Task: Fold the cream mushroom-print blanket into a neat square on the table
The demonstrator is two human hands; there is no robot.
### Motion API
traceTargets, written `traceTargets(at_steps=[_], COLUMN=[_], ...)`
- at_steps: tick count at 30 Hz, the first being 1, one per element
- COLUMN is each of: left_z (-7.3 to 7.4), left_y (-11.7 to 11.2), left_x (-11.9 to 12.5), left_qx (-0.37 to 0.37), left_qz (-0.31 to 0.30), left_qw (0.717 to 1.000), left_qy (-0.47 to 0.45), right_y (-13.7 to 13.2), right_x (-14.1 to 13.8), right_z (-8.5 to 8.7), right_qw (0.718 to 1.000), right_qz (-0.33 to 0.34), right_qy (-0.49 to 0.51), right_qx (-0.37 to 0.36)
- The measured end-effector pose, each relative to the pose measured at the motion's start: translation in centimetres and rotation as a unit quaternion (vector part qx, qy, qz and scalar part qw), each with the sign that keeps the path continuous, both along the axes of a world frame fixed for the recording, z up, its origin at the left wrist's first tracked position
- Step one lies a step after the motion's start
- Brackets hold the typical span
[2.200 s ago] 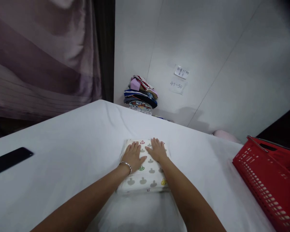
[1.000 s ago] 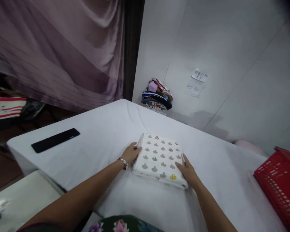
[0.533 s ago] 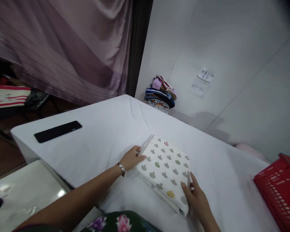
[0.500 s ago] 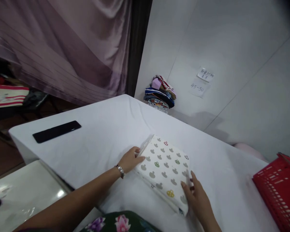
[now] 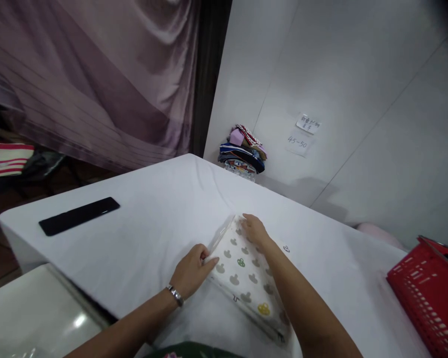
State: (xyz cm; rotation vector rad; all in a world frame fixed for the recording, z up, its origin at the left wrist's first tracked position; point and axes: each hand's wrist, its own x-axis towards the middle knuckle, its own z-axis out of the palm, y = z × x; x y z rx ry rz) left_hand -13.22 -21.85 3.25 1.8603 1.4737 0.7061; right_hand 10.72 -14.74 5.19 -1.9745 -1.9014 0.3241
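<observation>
A folded white cloth printed with grey mushroom-like shapes and a few coloured ones lies on the white-covered table in front of me. My left hand grips its left edge, thumb on top and fingers curled at the side. Across the cloth reaches my right arm, and my right hand has its fingers closed at the far corner. That forearm hides much of the cloth's right side. Several layers show along the near edge.
A black flat object lies on the table at left. At right stands a red plastic basket. A stack of folded textiles sits beyond the far edge, by the wall with paper notes. A purple curtain hangs behind.
My right hand has moved from the cloth's right edge up to its far corner, its forearm now crossing the cloth. My left hand stays at the left edge. The view has shifted slightly.
</observation>
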Motion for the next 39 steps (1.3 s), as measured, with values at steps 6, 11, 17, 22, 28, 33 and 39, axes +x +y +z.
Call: traceTargets(at_steps=[6,11,17,22,28,33,39], left_z=[-0.4,-1.0,-1.6,-1.5,-1.3,-1.5,-1.7], left_y=[0.0,0.5,0.6,0.3,0.1,0.2,0.4], left_x=[-0.3,-0.3,-1.2,-1.6,-0.8,-0.4,-0.3], left_qx=[-0.007,0.006,0.013,0.008,0.023,0.034,0.045], left_qz=[-0.004,-0.035,-0.103,-0.097,-0.066,-0.069,-0.064], left_qw=[1.000,0.999,0.994,0.995,0.997,0.996,0.996], left_qy=[0.022,-0.007,-0.031,-0.020,-0.031,-0.034,-0.048], right_y=[3.6,3.4,3.3,3.4,3.5,3.8,4.0], right_x=[-0.2,-0.5,-0.9,-0.8,-0.1,0.1,-0.1], right_z=[-2.1,-3.1,-3.6,-3.7,-3.6,-3.0,-3.4], right_qw=[0.998,0.997,0.994,0.993,0.991,0.983,0.984], right_qz=[-0.031,-0.063,-0.106,-0.106,-0.056,-0.038,-0.046], right_qy=[0.004,-0.004,0.018,0.044,0.124,0.174,0.169], right_qx=[-0.050,-0.041,-0.010,-0.012,-0.016,-0.037,-0.013])
